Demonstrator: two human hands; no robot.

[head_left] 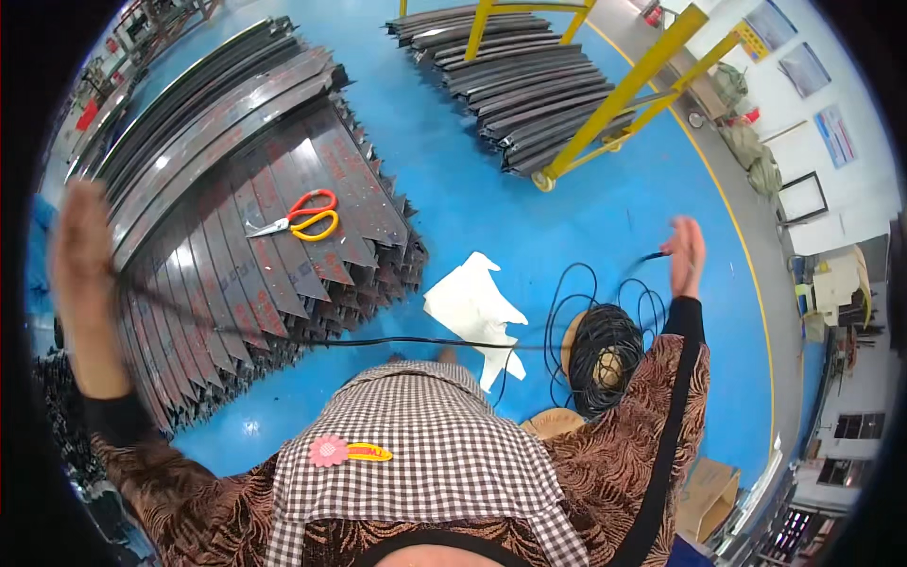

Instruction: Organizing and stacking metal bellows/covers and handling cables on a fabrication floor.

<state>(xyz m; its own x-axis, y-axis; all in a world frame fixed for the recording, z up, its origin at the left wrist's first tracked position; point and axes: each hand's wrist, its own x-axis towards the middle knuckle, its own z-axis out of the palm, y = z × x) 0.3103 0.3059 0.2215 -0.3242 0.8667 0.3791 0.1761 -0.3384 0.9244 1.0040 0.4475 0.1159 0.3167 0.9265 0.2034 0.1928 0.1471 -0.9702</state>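
My left hand (83, 255), smeared by motion, is raised at the far left beside the stacked profiles. A black cord (397, 340) stretches from it, taut, across my front towards a tangled coil of the same cord (605, 350). Out to the right, past the coil, my right hand (688, 257) is closed, with a short dark length of the cord at its fingertips. Loose loops stand up around the coil. Red-and-yellow-handled scissors (304, 219) lie on top of the dark metal profiles (227, 227). A white sheet scrap (475, 307) is on the floor between stack and coil.
More long dark profiles (520, 85) lie beyond, next to a yellow wheeled frame (614, 104). Near my right elbow stands a cardboard box (707, 496). A yellow line (723, 189) borders the blue floor, with a wall and stored goods behind it.
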